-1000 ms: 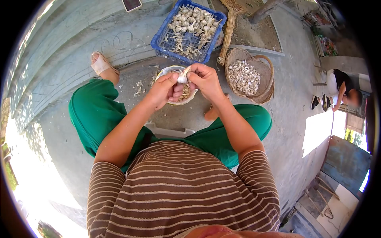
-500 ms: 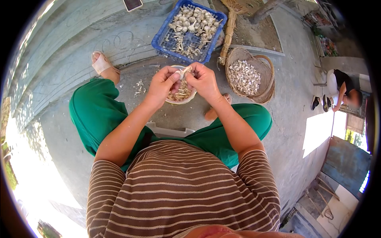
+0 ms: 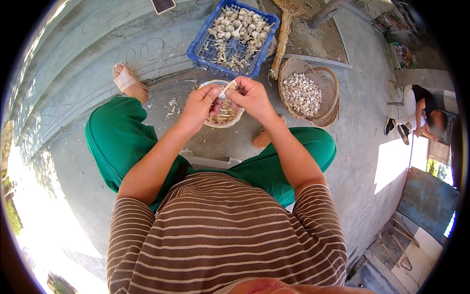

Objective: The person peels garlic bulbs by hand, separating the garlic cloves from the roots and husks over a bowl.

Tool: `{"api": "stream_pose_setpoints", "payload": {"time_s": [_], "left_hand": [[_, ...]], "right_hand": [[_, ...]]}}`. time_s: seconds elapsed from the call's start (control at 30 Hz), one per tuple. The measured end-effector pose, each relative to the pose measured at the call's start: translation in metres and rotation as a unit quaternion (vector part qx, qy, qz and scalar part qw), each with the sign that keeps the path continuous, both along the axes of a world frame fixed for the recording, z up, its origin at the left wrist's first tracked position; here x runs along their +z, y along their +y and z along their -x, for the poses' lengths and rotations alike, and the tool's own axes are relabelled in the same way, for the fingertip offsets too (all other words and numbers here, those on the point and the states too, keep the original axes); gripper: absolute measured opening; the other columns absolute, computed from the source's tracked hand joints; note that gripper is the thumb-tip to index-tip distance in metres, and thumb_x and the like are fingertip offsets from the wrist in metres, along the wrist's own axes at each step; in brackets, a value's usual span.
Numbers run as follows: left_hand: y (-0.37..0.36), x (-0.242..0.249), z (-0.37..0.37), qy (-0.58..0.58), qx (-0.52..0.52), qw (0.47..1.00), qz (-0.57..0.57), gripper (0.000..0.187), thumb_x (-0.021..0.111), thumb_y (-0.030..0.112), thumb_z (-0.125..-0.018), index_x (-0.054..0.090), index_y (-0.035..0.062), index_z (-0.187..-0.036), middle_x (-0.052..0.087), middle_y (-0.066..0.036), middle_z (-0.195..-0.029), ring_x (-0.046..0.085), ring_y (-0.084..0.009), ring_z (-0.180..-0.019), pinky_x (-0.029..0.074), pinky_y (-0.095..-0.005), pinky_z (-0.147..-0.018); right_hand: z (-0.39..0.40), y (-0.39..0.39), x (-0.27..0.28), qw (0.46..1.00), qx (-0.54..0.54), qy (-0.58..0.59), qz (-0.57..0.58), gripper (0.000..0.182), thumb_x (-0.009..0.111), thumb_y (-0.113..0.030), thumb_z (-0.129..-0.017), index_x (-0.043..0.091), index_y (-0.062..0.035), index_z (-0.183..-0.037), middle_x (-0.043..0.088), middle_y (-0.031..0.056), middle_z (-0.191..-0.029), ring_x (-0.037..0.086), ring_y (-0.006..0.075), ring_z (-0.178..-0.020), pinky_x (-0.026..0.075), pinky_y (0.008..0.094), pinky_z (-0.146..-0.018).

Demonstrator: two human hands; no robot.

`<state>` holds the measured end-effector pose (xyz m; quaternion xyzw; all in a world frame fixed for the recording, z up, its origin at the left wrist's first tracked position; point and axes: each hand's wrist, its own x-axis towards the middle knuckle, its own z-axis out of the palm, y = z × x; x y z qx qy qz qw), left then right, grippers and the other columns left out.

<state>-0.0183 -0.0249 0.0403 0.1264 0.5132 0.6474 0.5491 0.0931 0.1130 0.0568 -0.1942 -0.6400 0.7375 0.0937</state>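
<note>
Between my two hands is a pale garlic bulb (image 3: 226, 91) with its dry stem, partly covered by the fingers. My left hand (image 3: 201, 103) grips the bulb from the left, thumb on top. From the right, my right hand (image 3: 250, 98) pinches the stem end. Right below the hands stands a round white basin (image 3: 221, 126) holding dry brown peelings and stems. Ahead lies a blue plastic crate (image 3: 195, 53) with whole garlic bulbs (image 3: 240, 25) and loose stems. A woven basket (image 3: 334, 100) on the right holds many separated garlic cloves (image 3: 302, 94).
A straw broom (image 3: 284, 39) lies between crate and basket. Scraps of peel (image 3: 172, 109) dot the concrete floor at left. Steps (image 3: 122, 44) rise on the left, with a dark flat device (image 3: 163, 5) on one. Another person (image 3: 421, 110) is bent over at far right.
My hands keep hold of the garlic bulb, which has turned slightly so its stem points more upward. At far right, the other person has shifted arms and feet.
</note>
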Motion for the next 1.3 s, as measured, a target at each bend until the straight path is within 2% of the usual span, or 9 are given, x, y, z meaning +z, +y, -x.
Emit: {"api": "stream_pose_setpoints", "payload": {"time_s": [0.3, 0.5, 0.7, 0.8, 0.9, 1.0, 1.03, 1.07, 1.3], "left_hand": [[-0.001, -0.003, 0.001, 0.182, -0.057, 0.981, -0.038, 0.032, 0.052, 0.018, -0.093, 0.052, 0.0009, -0.12, 0.045, 0.003, -0.07, 0.039, -0.0043, -0.058, 0.032, -0.0196, -0.05], [-0.003, -0.013, 0.001, 0.118, -0.072, 0.99, 0.021, 0.028, 0.049, 0.017, -0.094, 0.048, 0.0021, -0.118, 0.047, 0.001, -0.073, 0.04, -0.0057, -0.057, 0.031, -0.0193, -0.049], [-0.003, -0.012, 0.008, 0.043, -0.004, 0.999, -0.009, 0.021, 0.047, 0.017, -0.095, 0.048, 0.0052, -0.113, 0.057, -0.005, -0.088, 0.05, -0.0101, -0.07, 0.044, -0.0232, -0.063], [-0.004, -0.011, 0.01, -0.012, 0.017, 0.999, -0.046, 0.021, 0.049, 0.015, -0.094, 0.048, 0.0062, -0.113, 0.058, -0.006, -0.093, 0.052, -0.0112, -0.079, 0.046, -0.026, -0.074], [-0.003, -0.02, 0.012, -0.04, 0.044, 0.996, -0.065, 0.021, 0.051, 0.012, -0.093, 0.051, 0.0058, -0.113, 0.057, -0.005, -0.094, 0.052, -0.0112, -0.081, 0.047, -0.0261, -0.077], [-0.002, -0.024, 0.013, -0.058, 0.063, 0.993, -0.087, 0.021, 0.053, 0.009, -0.091, 0.053, 0.0047, -0.112, 0.057, -0.005, -0.095, 0.052, -0.0112, -0.081, 0.047, -0.0264, -0.077], [-0.001, -0.022, 0.013, -0.054, 0.068, 0.992, -0.09, 0.022, 0.053, 0.008, -0.091, 0.054, 0.0038, -0.113, 0.057, -0.004, -0.095, 0.052, -0.0113, -0.081, 0.047, -0.0263, -0.077], [-0.001, -0.021, 0.013, -0.05, 0.073, 0.992, -0.092, 0.023, 0.053, 0.006, -0.09, 0.055, 0.0029, -0.113, 0.056, -0.004, -0.095, 0.052, -0.0114, -0.081, 0.047, -0.0261, -0.077], [0.006, -0.009, 0.004, 0.022, 0.05, 0.997, -0.048, 0.036, 0.056, -0.003, -0.086, 0.052, 0.0, -0.121, 0.058, -0.005, -0.099, 0.055, -0.0119, -0.088, 0.047, -0.026, -0.082]], "right_hand": [[0.0, 0.003, -0.011, 0.999, 0.012, 0.013, 0.028, 0.003, 0.06, -0.005, -0.084, 0.058, -0.0038, -0.085, 0.056, -0.0028, -0.067, 0.05, 0.0025, -0.054, 0.038, 0.0182, -0.047], [0.006, -0.002, -0.042, 0.989, -0.06, -0.034, -0.127, 0.012, 0.063, -0.012, -0.079, 0.06, -0.0016, -0.085, 0.059, 0.0008, -0.064, 0.054, 0.0064, -0.056, 0.043, 0.0244, -0.051], [0.009, 0.009, -0.105, 0.948, -0.097, -0.125, -0.275, 0.021, 0.061, -0.016, -0.078, 0.062, -0.0008, -0.093, 0.062, 0.0146, -0.069, 0.061, 0.0264, -0.06, 0.047, 0.0352, -0.058], [0.003, 0.014, -0.141, 0.912, -0.019, -0.141, -0.385, 0.019, 0.06, -0.013, -0.077, 0.063, -0.0019, -0.092, 0.063, 0.0138, -0.075, 0.062, 0.031, -0.064, 0.049, 0.0368, -0.062], [0.003, 0.018, -0.16, 0.801, -0.036, 0.018, -0.597, 0.018, 0.058, -0.009, -0.077, 0.063, -0.0038, -0.093, 0.064, 0.013, -0.079, 0.062, 0.034, -0.066, 0.05, 0.0393, -0.064], [0.019, 0.023, -0.107, 0.841, -0.048, 0.092, -0.532, 0.013, 0.058, -0.012, -0.083, 0.059, -0.0042, -0.093, 0.064, 0.009, -0.08, 0.062, 0.0268, -0.062, 0.051, 0.0335, -0.057], [0.02, 0.019, -0.08, 0.964, -0.049, 0.04, -0.258, 0.013, 0.057, -0.013, -0.086, 0.057, -0.0034, -0.095, 0.063, 0.0071, -0.077, 0.061, 0.0212, -0.06, 0.049, 0.0291, -0.052], [0.02, 0.015, -0.059, 0.998, -0.046, -0.017, 0.039, 0.015, 0.057, -0.015, -0.089, 0.054, -0.0027, -0.096, 0.062, 0.0052, -0.075, 0.06, 0.0156, -0.059, 0.046, 0.0246, -0.048], [0.015, -0.001, -0.028, 0.995, -0.028, 0.018, 0.099, 0.014, 0.056, -0.009, -0.089, 0.049, -0.0016, -0.099, 0.059, 0.0041, -0.075, 0.057, 0.0082, -0.058, 0.041, 0.0186, -0.045]]}}
